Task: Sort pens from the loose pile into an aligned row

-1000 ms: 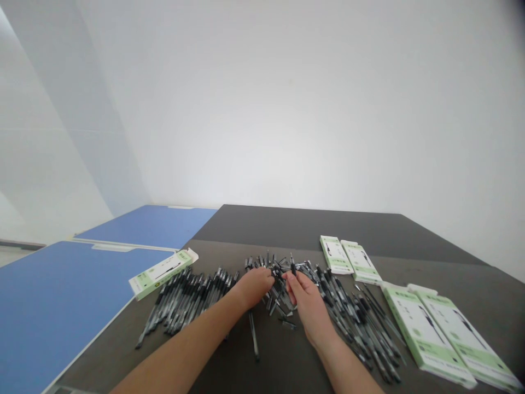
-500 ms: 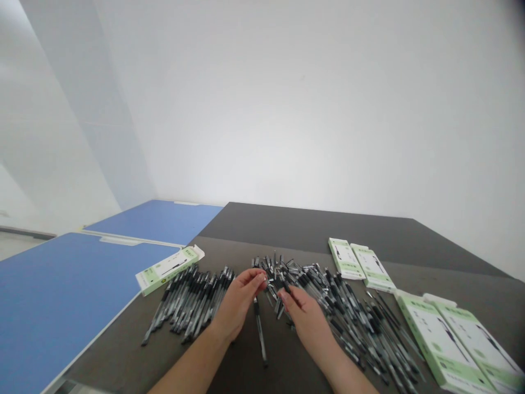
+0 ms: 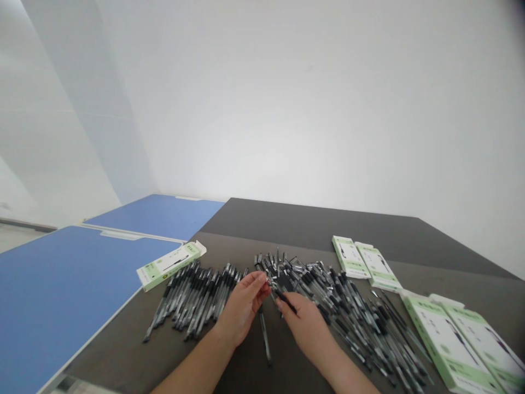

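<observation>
My right hand (image 3: pixel 305 323) pinches a black-barrelled pen (image 3: pixel 285 301) between thumb and fingers, just below a loose heap of clear-barrelled gel pens (image 3: pixel 287 273). My left hand (image 3: pixel 243 306) sits close beside it, its curled fingertips at the heap's near edge. Whether those fingers hold anything is hidden. A single pen (image 3: pixel 264 335) lies on the dark tabletop between my wrists. To the left is a neat row of pens lying side by side (image 3: pixel 192 298). A wider spread of pens (image 3: pixel 365 334) fans out to the right.
Green-and-white pen boxes lie around the pens: one at left (image 3: pixel 170 266), a pair at the back (image 3: pixel 350 257), and a pair at front right (image 3: pixel 447 345). Blue tabletops (image 3: pixel 69 290) adjoin the dark table's left edge, with a white wall beyond.
My hands have drawn closer together, and my right hand now has a pen pinched, its barrel angled across the fingers. The view has drifted slightly, shifting the table a little right.
</observation>
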Available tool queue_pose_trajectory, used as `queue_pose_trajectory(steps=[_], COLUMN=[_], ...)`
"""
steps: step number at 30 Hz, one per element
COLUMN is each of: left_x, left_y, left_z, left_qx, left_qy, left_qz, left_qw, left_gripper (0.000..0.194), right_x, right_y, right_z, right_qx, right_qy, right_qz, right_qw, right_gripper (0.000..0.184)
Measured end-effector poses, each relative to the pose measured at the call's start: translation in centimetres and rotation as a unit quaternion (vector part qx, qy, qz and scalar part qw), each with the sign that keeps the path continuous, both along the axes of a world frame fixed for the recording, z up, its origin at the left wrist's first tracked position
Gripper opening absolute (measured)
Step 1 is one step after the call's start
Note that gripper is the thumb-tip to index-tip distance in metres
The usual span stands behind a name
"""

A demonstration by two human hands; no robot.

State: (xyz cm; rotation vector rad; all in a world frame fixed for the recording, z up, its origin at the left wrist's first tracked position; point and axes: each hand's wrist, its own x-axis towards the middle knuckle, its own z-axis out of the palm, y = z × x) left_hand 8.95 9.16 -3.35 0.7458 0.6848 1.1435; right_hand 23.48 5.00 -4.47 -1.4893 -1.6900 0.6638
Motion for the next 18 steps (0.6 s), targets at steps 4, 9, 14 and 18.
queue_pose_trajectory(steps=[4, 9, 14, 18], left_x=[0.2, 0.2, 0.0, -0.1], left_y=[-0.3, -0.5, -0.6, -0.8], left_z=[0.1, 0.1, 0.3, 0.3], left_qx=[0.041, 0.098, 0.108, 0.087], left_qy=[0.097, 0.205, 0.154, 0.094], left_qz=[0.006, 0.012, -0.015, -0.069], left_qw=[0.994, 0.974, 0.982, 0.989], left_gripper=[0.020, 0.022, 0.023, 0.025], right_x=[0.0, 0.1, -0.4, -0.9], right_y=[-0.1, 0.0, -0.5, -1.3], right_z=[0.0, 0.1, 0.7, 1.4], right_qx=[-0.003, 0.023, -0.045, -0.145], right_qy=[-0.016, 0.018, 0.185, 0.349], right_qz=[-0.001, -0.023, 0.016, 0.091], right_qw=[1.000, 0.999, 0.981, 0.921], right_gripper=[0.022, 0.021, 0.021, 0.035])
